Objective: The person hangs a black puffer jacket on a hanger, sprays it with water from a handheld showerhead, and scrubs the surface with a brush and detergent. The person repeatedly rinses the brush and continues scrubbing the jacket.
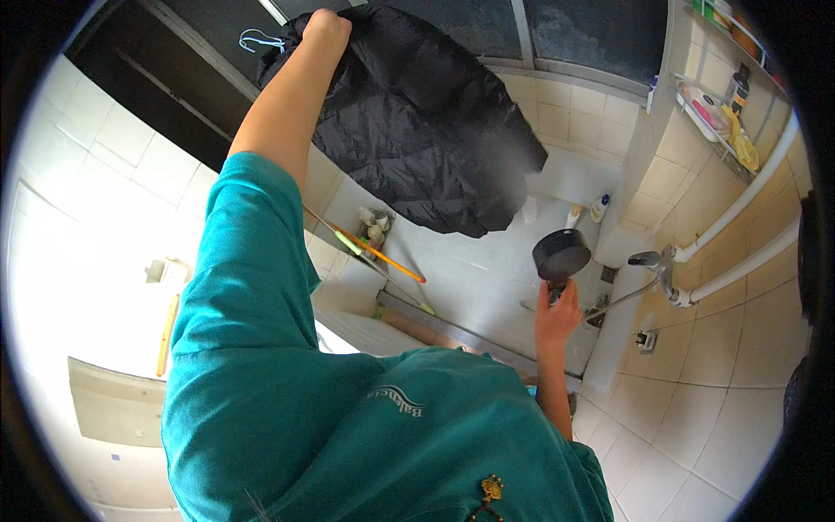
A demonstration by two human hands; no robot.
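Observation:
My left hand (326,29) is raised high and closed on the top of a black quilted garment (417,124). The hook of a pale wire hanger (261,42) sticks out beside my fist. The garment hangs at a slant, its lower end towards the right. Low on the right, my right hand (558,316) grips the handle of a black hand-held device with a broad round head (562,254), which looks like a garment steamer. That head faces up, apart from the garment. Pale mist (512,156) blurs the cloth's lower right part.
A mixer tap (659,264) with white pipes and a hose is on the tiled right wall. Above it hangs a wire shelf (717,127) with toiletries. Bottles (599,209) stand on the pale floor (470,274). Orange (394,261) and green-ended poles lean at left.

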